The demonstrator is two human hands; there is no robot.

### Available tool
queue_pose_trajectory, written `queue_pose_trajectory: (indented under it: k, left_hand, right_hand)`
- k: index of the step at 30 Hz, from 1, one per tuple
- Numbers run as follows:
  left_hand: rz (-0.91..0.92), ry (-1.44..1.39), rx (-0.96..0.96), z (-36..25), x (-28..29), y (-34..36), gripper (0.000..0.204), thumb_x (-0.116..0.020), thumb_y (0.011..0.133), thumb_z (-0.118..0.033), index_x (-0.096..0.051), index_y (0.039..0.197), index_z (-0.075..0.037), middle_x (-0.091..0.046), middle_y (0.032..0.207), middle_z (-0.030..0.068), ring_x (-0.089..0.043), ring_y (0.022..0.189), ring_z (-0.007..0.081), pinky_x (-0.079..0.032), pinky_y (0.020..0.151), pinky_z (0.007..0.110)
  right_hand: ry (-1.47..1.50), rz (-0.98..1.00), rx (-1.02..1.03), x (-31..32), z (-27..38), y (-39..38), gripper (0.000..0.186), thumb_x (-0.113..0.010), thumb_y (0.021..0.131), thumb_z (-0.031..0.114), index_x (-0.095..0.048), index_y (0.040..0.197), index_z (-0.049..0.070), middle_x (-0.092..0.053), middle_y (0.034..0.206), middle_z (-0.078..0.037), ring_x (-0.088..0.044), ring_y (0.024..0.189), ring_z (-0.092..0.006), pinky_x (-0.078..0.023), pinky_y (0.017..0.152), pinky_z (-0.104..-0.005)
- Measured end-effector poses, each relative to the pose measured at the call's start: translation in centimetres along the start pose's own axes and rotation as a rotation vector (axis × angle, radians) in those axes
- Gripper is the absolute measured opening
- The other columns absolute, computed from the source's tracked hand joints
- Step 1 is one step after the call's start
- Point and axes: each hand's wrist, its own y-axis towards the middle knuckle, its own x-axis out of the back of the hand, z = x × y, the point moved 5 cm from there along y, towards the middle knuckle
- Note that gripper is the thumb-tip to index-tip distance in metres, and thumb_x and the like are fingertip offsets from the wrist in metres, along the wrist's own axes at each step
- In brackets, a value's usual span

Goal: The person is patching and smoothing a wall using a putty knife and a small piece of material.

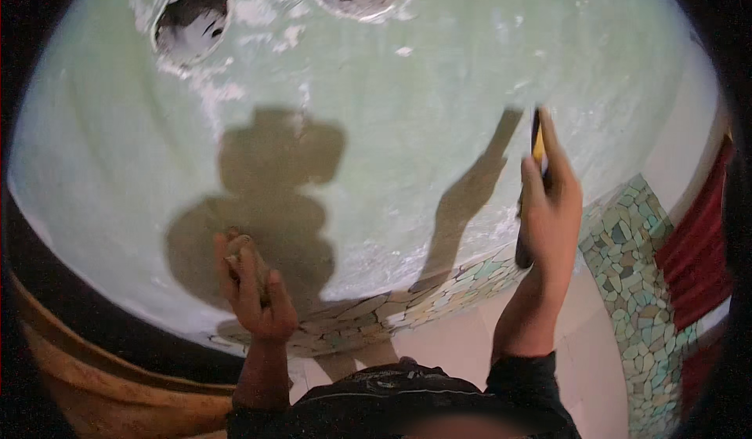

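Observation:
My right hand point(554, 204) is wrapped round a slim hand tool with a dark handle and a yellow part point(538, 148), seen almost edge-on; it looks like a scraper. Its dark tip is close to a pale green wall point(407, 141) patched with white, and the index finger lies along the tool. Lower left, my left hand point(254, 290) is raised before the wall with curled fingers. Something greyish seems to sit in that palm, but the fingers partly hide it. Shadows of my head, right arm and the tool fall on the wall.
Two round holes point(193, 24) with rough white rims open in the upper wall. A band of stone mosaic point(462, 282) runs along the wall's foot, above pale floor tiles point(462, 337). Dark red cloth point(701, 243) hangs at right; brown, curved material point(117, 376) lies lower left.

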Motion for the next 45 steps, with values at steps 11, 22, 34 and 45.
queue_pose_trajectory:
  k: [11, 22, 34, 45]
  left_hand:
    - [0.179, -0.458, 0.748, -2.2, 1.2, -12.0, 0.063, -0.052, 0.095, -0.013, -0.021, 0.149, 0.0, -0.035, 0.143, 0.0257, -0.061, 0.106, 0.0275, -0.056, 0.079, 0.037]
    - [0.207, -0.037, 0.829, -6.1, 2.3, -12.8, 0.067, -0.062, 0.085, -0.006, -0.031, 0.143, 0.007, -0.052, 0.131, 0.0223, -0.053, 0.119, 0.0246, -0.044, 0.095, 0.035]
    - [0.019, 0.219, 1.034, -9.9, 8.5, -18.3, 0.062, -0.064, 0.089, -0.018, -0.036, 0.139, 0.006, -0.053, 0.124, 0.0237, -0.054, 0.115, 0.0325, -0.042, 0.097, 0.04]
    - [-0.132, 0.153, 1.017, -11.5, 19.9, -21.9, 0.065, -0.055, 0.076, -0.004, -0.039, 0.139, 0.003, -0.053, 0.126, 0.0219, -0.053, 0.117, 0.0311, -0.04, 0.099, 0.037]
  right_hand:
    - [0.411, 0.445, -0.32, -4.5, -10.0, -14.8, 0.064, -0.057, 0.095, 0.009, -0.025, 0.15, 0.004, -0.063, 0.093, -0.007, -0.047, 0.06, -0.0056, -0.043, 0.052, -0.0223]
    - [0.541, 0.763, -0.382, -9.6, -13.4, -16.6, 0.044, -0.06, 0.092, 0.005, -0.044, 0.132, -0.001, -0.058, 0.078, -0.005, -0.054, 0.058, -0.0104, -0.045, 0.052, -0.025]
    - [0.544, 1.332, -0.305, -14.9, -12.4, -22.6, 0.033, -0.055, 0.091, 0.002, -0.04, 0.121, 0.002, -0.053, 0.072, -0.006, -0.053, 0.057, -0.013, -0.045, 0.052, -0.0278]
    - [0.654, 1.481, -0.411, -16.1, -5.0, -33.8, 0.043, -0.051, 0.089, 0.0, -0.038, 0.13, 0.002, -0.053, 0.081, -0.008, -0.052, 0.061, -0.013, -0.043, 0.053, -0.0267]
